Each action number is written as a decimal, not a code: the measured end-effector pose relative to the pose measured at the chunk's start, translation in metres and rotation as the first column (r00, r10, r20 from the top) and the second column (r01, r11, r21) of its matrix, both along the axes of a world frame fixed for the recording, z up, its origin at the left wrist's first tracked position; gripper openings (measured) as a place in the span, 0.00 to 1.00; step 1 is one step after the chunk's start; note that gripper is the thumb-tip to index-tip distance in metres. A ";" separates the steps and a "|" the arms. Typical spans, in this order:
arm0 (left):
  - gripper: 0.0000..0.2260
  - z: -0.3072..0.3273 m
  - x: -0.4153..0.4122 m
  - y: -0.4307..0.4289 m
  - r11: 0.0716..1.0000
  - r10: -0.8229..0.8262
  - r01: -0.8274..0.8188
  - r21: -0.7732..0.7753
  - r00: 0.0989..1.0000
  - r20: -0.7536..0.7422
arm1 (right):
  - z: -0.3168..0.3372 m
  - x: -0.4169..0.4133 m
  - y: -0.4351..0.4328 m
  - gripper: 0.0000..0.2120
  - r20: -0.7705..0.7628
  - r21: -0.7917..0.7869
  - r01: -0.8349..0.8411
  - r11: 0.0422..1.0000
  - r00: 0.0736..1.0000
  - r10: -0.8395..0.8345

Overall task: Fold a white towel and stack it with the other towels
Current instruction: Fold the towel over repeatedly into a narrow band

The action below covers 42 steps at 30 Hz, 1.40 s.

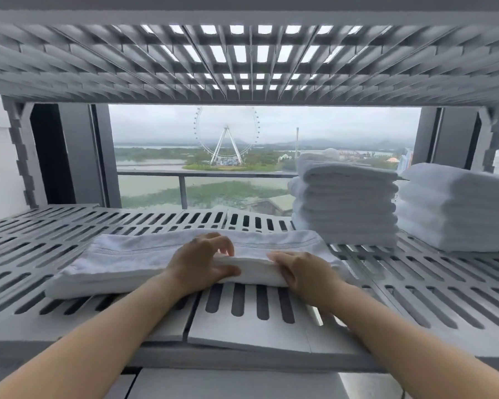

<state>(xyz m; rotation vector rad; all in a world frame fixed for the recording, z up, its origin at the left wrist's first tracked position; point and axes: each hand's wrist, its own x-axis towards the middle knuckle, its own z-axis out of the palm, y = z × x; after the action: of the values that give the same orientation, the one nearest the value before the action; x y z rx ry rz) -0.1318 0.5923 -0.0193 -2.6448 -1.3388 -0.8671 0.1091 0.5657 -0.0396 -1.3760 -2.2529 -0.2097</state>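
A white towel (pixel 121 260), folded into a long strip, lies across the slatted grey shelf (pixel 415 289). My left hand (pixel 202 263) grips its near edge at the middle, thumb under the fold and fingers curled on top. My right hand (pixel 303 272) pinches the same near edge just to the right. A stack of folded white towels (pixel 346 200) stands at the back right of the shelf, and a second stack (pixel 458 208) sits beside it at the far right.
A second slatted shelf (pixel 242 59) hangs low overhead. Grey uprights (pixel 23 156) frame both sides. Behind the shelf is a window with a balcony rail. The shelf's left half holds only the strip of towel.
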 end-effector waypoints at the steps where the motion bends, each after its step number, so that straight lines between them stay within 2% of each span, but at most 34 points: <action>1: 0.13 0.000 -0.001 -0.001 1.000 -0.003 0.003 -0.011 1.000 0.026 | -0.002 0.003 0.001 0.14 -0.003 0.004 0.024 1.000 1.000 -0.024; 7: 0.09 -0.004 -0.003 -0.006 0.999 -0.020 0.018 0.048 0.999 0.049 | -0.005 0.002 0.001 0.10 -0.151 0.142 0.145 0.979 0.981 -0.123; 11: 0.11 -0.011 -0.001 -0.008 0.996 0.030 -0.033 0.083 0.999 0.042 | -0.011 -0.003 -0.004 0.08 -0.012 0.074 0.171 0.983 0.985 -0.170; 13: 0.11 -0.011 0.000 -0.009 0.994 0.040 -0.044 0.103 0.998 0.043 | -0.006 -0.008 -0.004 0.14 -0.002 0.028 0.100 0.995 0.995 -0.100; 16: 0.08 -0.009 -0.002 -0.013 0.993 0.023 -0.028 0.114 0.999 0.045 | 0.004 -0.033 0.002 0.26 0.057 -0.148 -0.045 0.988 0.997 0.054; 19: 0.07 -0.007 -0.019 -0.017 0.991 0.048 -0.050 0.121 0.999 0.019 | 0.010 -0.071 0.008 0.31 0.105 -0.223 -0.089 0.971 0.988 0.114; 24: 0.11 -0.002 -0.077 -0.022 0.983 0.174 -0.169 0.071 0.983 -0.062 | 0.013 -0.112 0.015 0.25 0.053 -0.173 -0.136 0.976 0.988 0.147; 28: 0.09 0.000 -0.112 -0.022 0.968 0.249 -0.242 0.064 0.959 -0.132 | 0.014 -0.139 0.018 0.20 0.011 -0.087 -0.150 0.985 0.988 0.152; 32: 0.07 0.000 -0.130 -0.022 0.981 0.193 -0.188 0.045 0.948 -0.252 | 0.012 -0.160 0.021 0.18 0.007 -0.060 -0.146 0.987 0.989 0.147; 35: 0.06 -0.004 -0.149 -0.023 0.994 0.088 -0.099 -0.048 0.976 -0.198 | 0.008 -0.163 0.023 0.18 -0.027 -0.026 -0.105 0.994 0.994 0.104; 38: 0.10 -0.010 -0.169 -0.017 0.992 0.121 -0.123 0.005 0.968 -0.221 | 0.013 -0.181 0.023 0.17 0.045 -0.077 -0.053 0.996 0.997 0.056; 40: 0.15 -0.012 -0.178 -0.011 0.985 0.170 -0.165 0.039 0.949 -0.267 | 0.012 -0.200 0.025 0.23 0.170 -0.144 -0.047 0.988 0.983 0.071; 42: 0.21 -0.013 -0.183 -0.005 0.982 0.186 -0.179 0.052 0.936 -0.300 | 0.009 -0.214 0.025 0.23 0.256 -0.153 -0.058 0.987 0.962 0.097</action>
<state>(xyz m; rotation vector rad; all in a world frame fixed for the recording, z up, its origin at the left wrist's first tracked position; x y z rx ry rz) -0.3148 0.5868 -0.0318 -2.4555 -1.4482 -0.4282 -0.1053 0.5905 -0.0302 -1.3985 -2.5813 -0.2177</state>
